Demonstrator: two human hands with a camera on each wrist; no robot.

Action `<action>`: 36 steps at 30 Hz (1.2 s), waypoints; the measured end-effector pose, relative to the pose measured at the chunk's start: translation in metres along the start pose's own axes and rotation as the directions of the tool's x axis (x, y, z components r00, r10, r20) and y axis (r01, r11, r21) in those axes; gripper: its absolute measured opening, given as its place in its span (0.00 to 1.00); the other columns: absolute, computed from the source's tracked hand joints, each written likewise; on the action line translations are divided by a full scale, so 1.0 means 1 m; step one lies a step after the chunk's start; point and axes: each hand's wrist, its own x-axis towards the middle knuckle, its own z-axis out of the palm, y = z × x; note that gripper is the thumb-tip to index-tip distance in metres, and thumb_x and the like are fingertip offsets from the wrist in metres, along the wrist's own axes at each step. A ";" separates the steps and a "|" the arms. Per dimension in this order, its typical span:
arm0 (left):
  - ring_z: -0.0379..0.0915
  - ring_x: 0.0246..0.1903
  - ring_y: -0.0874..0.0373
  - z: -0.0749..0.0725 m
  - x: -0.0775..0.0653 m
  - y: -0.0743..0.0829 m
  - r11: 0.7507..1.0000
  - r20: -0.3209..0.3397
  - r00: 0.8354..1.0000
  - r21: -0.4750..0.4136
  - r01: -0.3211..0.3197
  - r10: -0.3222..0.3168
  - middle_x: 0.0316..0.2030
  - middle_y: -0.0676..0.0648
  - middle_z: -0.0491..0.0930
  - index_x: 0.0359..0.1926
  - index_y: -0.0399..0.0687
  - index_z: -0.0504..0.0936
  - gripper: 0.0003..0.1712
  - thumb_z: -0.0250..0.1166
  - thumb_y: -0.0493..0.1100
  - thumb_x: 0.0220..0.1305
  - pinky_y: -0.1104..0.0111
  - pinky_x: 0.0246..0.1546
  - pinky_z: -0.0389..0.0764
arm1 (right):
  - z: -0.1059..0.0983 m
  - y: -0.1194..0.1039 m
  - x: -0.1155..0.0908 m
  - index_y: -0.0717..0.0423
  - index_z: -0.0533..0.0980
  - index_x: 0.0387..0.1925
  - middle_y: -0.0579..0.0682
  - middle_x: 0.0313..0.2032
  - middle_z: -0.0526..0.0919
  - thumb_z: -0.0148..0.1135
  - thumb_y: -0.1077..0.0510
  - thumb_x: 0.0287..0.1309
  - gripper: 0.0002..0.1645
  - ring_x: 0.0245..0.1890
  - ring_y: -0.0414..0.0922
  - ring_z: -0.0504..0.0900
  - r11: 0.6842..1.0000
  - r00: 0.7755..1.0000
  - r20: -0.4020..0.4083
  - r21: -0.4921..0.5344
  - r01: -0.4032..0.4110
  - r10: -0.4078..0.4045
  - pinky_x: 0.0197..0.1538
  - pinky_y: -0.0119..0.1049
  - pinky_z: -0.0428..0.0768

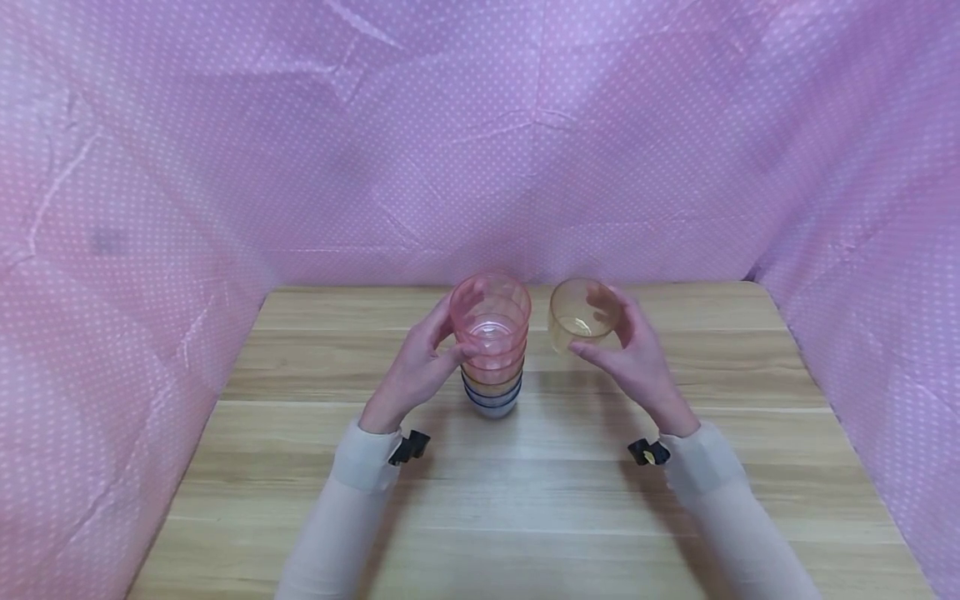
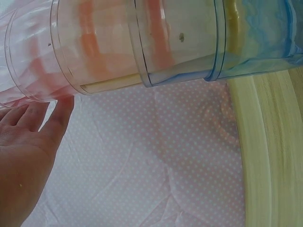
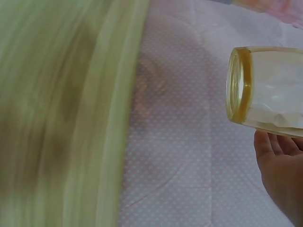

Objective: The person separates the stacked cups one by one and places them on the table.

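A stack of nested clear plastic cups [image 1: 492,367] stands in the middle of the table, pink at the top, yellowish lower down and blue-rimmed near the bottom. My left hand [image 1: 420,367] grips the stack's upper pink part from the left, thumb in front and fingers behind. In the left wrist view, the stacked cups [image 2: 104,47] cross the top with fingertips against the pink end. To the right of the stack, my right hand [image 1: 637,358] holds a single yellow cup [image 1: 583,312]. That yellow cup [image 3: 274,90] appears raised above the table in the right wrist view.
The light wood table [image 1: 525,517] lies under both arms. Pink polka-dot cloth [image 1: 525,150] hangs behind the table and along both sides. A dark wrist device [image 1: 408,448] sits at the left cuff, and another dark device [image 1: 648,452] at the right cuff.
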 end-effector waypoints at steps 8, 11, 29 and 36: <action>0.70 0.68 0.45 0.000 0.000 0.000 1.000 -0.006 1.000 0.005 0.014 -0.014 0.74 0.41 0.67 0.79 0.40 0.61 0.54 0.60 0.70 0.64 0.52 0.70 0.73 | -0.006 0.014 -0.002 0.67 0.60 0.73 0.63 0.70 0.70 0.77 0.72 0.51 0.51 0.72 0.55 0.68 0.985 0.989 0.048 -0.100 -0.137 0.143 0.75 0.36 0.68; 0.71 0.68 0.45 0.000 -0.001 0.001 1.000 -0.008 1.000 0.008 0.020 -0.020 0.74 0.41 0.67 0.79 0.40 0.60 0.54 0.59 0.71 0.64 0.52 0.70 0.73 | -0.008 0.019 -0.002 0.67 0.58 0.73 0.63 0.70 0.69 0.78 0.70 0.51 0.52 0.72 0.56 0.67 0.978 0.982 0.068 -0.121 -0.168 0.177 0.76 0.40 0.67; 0.66 0.72 0.49 0.000 -0.001 0.001 1.000 -0.002 1.000 -0.002 0.019 -0.019 0.74 0.44 0.67 0.79 0.43 0.61 0.52 0.60 0.69 0.65 0.52 0.71 0.72 | -0.019 0.048 0.000 0.65 0.57 0.73 0.63 0.66 0.70 0.82 0.60 0.51 0.56 0.71 0.63 0.68 0.923 0.935 0.159 -0.281 -0.264 0.316 0.77 0.54 0.64; 0.68 0.70 0.48 0.001 -0.001 0.001 1.000 -0.003 1.000 0.002 0.019 -0.019 0.74 0.43 0.67 0.79 0.42 0.61 0.52 0.60 0.69 0.65 0.52 0.71 0.72 | -0.022 0.054 0.002 0.65 0.57 0.72 0.66 0.67 0.69 0.83 0.57 0.51 0.57 0.71 0.66 0.66 0.902 0.921 0.175 -0.330 -0.278 0.348 0.76 0.56 0.65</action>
